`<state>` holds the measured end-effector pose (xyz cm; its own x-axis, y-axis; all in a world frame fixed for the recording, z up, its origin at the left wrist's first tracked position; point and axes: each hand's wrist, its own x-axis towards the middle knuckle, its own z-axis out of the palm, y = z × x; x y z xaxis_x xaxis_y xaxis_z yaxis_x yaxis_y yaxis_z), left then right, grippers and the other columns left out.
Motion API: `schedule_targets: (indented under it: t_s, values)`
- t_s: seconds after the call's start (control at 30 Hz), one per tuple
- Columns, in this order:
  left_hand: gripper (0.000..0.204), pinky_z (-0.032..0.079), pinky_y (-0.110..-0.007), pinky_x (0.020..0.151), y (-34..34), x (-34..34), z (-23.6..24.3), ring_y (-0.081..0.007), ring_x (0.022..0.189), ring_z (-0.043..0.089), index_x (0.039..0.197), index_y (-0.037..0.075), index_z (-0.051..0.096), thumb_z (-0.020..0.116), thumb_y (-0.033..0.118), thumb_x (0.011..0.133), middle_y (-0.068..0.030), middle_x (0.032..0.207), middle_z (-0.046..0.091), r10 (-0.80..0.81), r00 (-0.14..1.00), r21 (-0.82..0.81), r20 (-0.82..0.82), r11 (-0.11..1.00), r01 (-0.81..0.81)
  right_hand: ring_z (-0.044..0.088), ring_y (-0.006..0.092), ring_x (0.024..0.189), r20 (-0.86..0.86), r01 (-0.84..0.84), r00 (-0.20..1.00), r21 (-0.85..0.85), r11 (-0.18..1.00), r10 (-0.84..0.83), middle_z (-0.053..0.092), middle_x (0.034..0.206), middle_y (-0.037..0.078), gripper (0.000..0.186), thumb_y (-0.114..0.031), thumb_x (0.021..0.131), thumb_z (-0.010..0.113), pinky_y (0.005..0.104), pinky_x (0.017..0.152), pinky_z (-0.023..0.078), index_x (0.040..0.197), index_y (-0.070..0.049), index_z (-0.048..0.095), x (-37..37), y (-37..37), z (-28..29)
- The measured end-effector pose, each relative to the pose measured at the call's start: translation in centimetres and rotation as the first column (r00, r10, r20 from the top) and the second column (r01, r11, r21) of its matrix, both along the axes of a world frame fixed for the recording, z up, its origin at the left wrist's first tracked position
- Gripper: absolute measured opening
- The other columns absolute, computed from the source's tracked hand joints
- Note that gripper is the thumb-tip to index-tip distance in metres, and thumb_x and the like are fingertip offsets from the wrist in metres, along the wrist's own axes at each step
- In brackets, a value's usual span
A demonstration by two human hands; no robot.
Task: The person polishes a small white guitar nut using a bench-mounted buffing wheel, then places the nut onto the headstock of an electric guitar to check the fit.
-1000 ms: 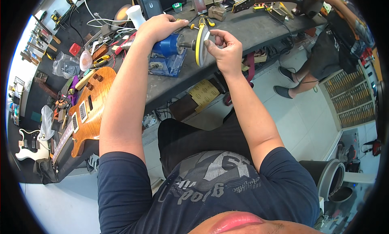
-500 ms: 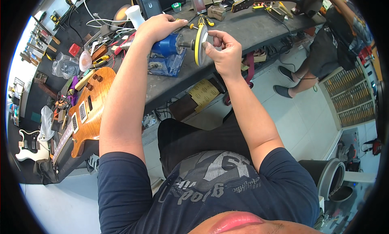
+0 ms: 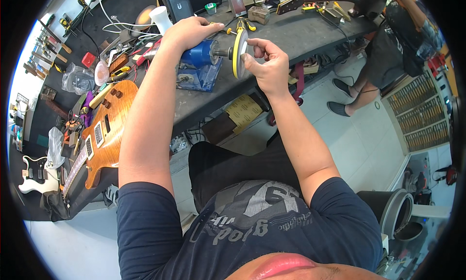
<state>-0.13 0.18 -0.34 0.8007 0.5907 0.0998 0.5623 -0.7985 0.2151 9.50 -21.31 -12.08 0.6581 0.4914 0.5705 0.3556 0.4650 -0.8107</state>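
A blue bench motor (image 3: 198, 56) is mounted on a blue base (image 3: 200, 77) at the bench's front edge. From its shaft stands an upright sanding disc (image 3: 238, 54) with a yellow rim and a pale face. My left hand (image 3: 191, 30) lies over the top of the motor, fingers stretched toward the disc. At the disc's right face is my right hand (image 3: 267, 61), its thumb and bent fingers pinched close to the surface. Something small and whitish shows at these fingertips, too small to name. A yellow-handled tool (image 3: 241, 25) lies behind the disc.
An orange-brown electric guitar (image 3: 109, 127) lies left of my left arm, with a white guitar body (image 3: 36, 175) beyond. Tools and cables crowd the left bench. A white bottle-like object (image 3: 161, 20) stands behind the motor. Another person (image 3: 393, 52) stands at the far right.
My right hand has shifted slightly, with its fingers curled in more at the disc. My left hand stays on the motor. The other person has moved a little.
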Motion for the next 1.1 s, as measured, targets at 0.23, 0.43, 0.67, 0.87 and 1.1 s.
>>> schedule_targets:
  t_s: [0.23,0.43,0.67,0.87,1.1]
  values:
    - [0.079,0.056,-0.044,0.103,0.1,0.0,-0.1,-0.0290,0.120,0.074,0.133,0.016,0.078,0.058,0.080,0.090,-0.0124,0.127,0.079,-0.001,1.000,0.007,-0.002,1.000,0.001,0.053,0.0096,0.088,0.019,-0.007,1.000,0.014,1.000,0.007,0.058,0.090,-0.002,0.041,-0.015,0.080,0.088,0.0255,0.078,0.046,0.114,0.004,0.076,-0.2,0.0,-0.2]
    - [0.080,0.057,-0.044,0.102,-0.1,0.1,0.1,-0.0289,0.119,0.075,0.133,0.015,0.078,0.058,0.079,0.091,-0.0128,0.126,0.079,-0.001,1.000,-0.005,-0.006,1.000,0.001,0.053,0.0099,0.088,0.035,0.001,0.999,0.003,1.000,-0.001,0.058,0.090,-0.001,0.042,-0.016,0.079,0.088,0.0258,0.079,0.047,0.114,0.004,0.077,-0.1,-0.3,-0.3]
    - [0.077,0.055,-0.042,0.101,-0.2,0.0,-0.3,-0.0304,0.111,0.076,0.132,0.012,0.078,0.062,0.075,0.092,-0.0134,0.113,0.081,-0.004,0.999,0.013,0.041,1.000,0.004,0.053,0.0101,0.087,0.036,0.012,0.999,-0.030,0.999,-0.011,0.058,0.090,-0.001,0.041,-0.016,0.079,0.087,0.0267,0.077,0.047,0.114,0.004,0.077,-0.5,-0.6,-0.3]
    - [0.077,0.055,-0.042,0.101,0.1,0.0,-0.4,-0.0305,0.110,0.076,0.132,0.012,0.078,0.062,0.076,0.092,-0.0134,0.112,0.081,-0.011,0.999,0.005,0.046,1.000,0.011,0.053,0.0103,0.086,0.029,0.009,1.000,-0.038,0.999,-0.008,0.058,0.089,-0.001,0.041,-0.016,0.078,0.088,0.0269,0.077,0.046,0.113,0.003,0.077,-0.7,-0.8,-0.3]
    - [0.077,0.055,-0.042,0.100,0.4,0.1,-0.5,-0.0304,0.110,0.076,0.131,0.012,0.078,0.062,0.077,0.092,-0.0134,0.112,0.081,-0.021,0.999,0.003,0.038,1.000,0.021,0.053,0.0105,0.085,0.034,-0.004,0.999,-0.034,0.999,0.005,0.057,0.088,-0.001,0.040,-0.018,0.079,0.088,0.0269,0.076,0.046,0.111,0.002,0.077,-0.9,-0.9,-0.3]
